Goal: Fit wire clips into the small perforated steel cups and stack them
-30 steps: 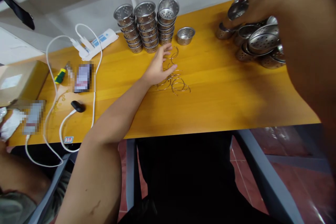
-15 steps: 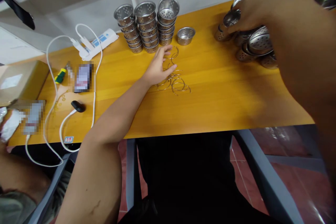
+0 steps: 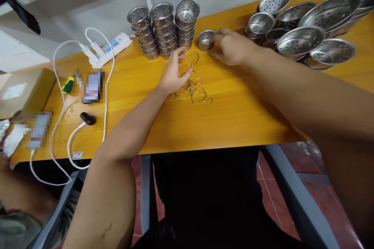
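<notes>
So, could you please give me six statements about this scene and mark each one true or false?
1. Three stacks of perforated metal cups stand on the wooden table. True.
2. The top cup of every stack is turned mouth-down. False: each open mouth faces up.
3. The right hand is at the right side of a lone metal cup. True.
4. The lone metal cup stands left of the stacks. False: it stands to their right.
5. The left hand is beside thin curved wires. True.
6. The thin curved wires lie inside the lone metal cup. False: they lie on the wooden table.
</notes>
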Tool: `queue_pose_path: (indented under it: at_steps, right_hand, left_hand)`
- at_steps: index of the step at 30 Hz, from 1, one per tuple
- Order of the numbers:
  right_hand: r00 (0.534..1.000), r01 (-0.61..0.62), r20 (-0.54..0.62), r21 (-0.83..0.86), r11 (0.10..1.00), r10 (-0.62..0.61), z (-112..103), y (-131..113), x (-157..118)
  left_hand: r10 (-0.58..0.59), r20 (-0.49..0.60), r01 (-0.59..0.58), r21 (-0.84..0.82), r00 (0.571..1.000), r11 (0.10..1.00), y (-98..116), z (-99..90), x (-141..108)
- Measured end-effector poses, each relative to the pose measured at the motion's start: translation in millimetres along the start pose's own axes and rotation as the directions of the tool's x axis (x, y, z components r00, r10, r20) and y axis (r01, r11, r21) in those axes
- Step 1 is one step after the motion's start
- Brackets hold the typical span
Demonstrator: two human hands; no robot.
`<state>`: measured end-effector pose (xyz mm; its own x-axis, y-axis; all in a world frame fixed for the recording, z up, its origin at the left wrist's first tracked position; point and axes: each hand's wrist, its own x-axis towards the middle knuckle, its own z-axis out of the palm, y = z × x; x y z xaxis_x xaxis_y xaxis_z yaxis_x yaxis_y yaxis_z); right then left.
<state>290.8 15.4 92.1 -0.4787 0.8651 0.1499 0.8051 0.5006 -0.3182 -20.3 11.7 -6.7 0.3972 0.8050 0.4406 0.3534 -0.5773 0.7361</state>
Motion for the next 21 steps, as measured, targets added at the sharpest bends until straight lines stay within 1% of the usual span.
queue_pose_path:
  at_steps: [3, 6, 8, 11, 13, 15, 16, 17, 19, 20, 21]
  right_hand:
    - [0.99, -0.138, -0.016, -0.093, 0.986, 0.137, 4.4, -14.9, -5.2]
    - [0.992, -0.125, -0.044, -0.064, 0.99, 0.122, -0.1, -33.6, -16.2]
    - [0.995, -0.079, -0.067, -0.014, 0.997, 0.078, -4.0, -46.0, -24.1]
    - [0.993, 0.064, -0.1, 0.077, 0.995, -0.057, -7.0, -66.6, -34.7]
    - [0.983, 0.172, -0.085, 0.157, 0.973, -0.16, -6.3, -81.1, -40.3]
    - [0.969, 0.246, -0.06, 0.234, 0.94, -0.239, -5.3, -92.6, -44.5]
    - [0.966, 0.259, -0.061, 0.264, 0.929, -0.252, -5.5, -95.8, -46.3]
    - [0.968, 0.251, -0.081, 0.287, 0.924, -0.238, -6.4, -96.7, -47.8]
    - [0.978, 0.195, -0.137, 0.313, 0.929, -0.159, -10.2, -90.9, -50.3]
    - [0.982, 0.169, -0.132, 0.308, 0.936, -0.134, -12.4, -84.9, -51.3]
    - [0.987, 0.155, -0.093, 0.289, 0.945, -0.133, -14.2, -77.7, -52.2]
  left_hand:
    - [-0.006, 0.006, 0.006, -0.004, 1.0, 1.0, -0.5, -0.1, 0.5]
    - [-0.01, 0.005, 0.01, -0.001, 1.0, 1.0, -1.3, 0.2, 0.9]
    - [-0.004, 0.01, 0.004, 0.006, 1.0, 1.0, -1.5, 0.2, 1.1]
    - [0.029, 0.013, -0.029, 0.017, 0.999, 0.999, 0.5, -0.3, 1.6]
    - [0.079, -0.006, -0.079, 0.029, 0.997, 0.996, 2.9, -0.9, 2.6]
    - [0.119, -0.037, -0.117, 0.038, 0.992, 0.992, 4.8, -1.7, 4.3]
    - [0.121, -0.055, -0.119, 0.035, 0.991, 0.992, 5.1, -2.3, 5.4]
    - [0.107, -0.075, -0.106, 0.024, 0.991, 0.994, 4.8, -3.0, 6.6]
    - [0.045, -0.12, -0.048, -0.021, 0.992, 0.999, 3.1, -5.2, 8.9]
    - [0.005, -0.138, -0.012, -0.051, 0.99, 0.999, 1.9, -6.7, 9.9]
    - [-0.036, -0.147, 0.024, -0.083, 0.988, 0.996, 0.8, -8.3, 10.7]
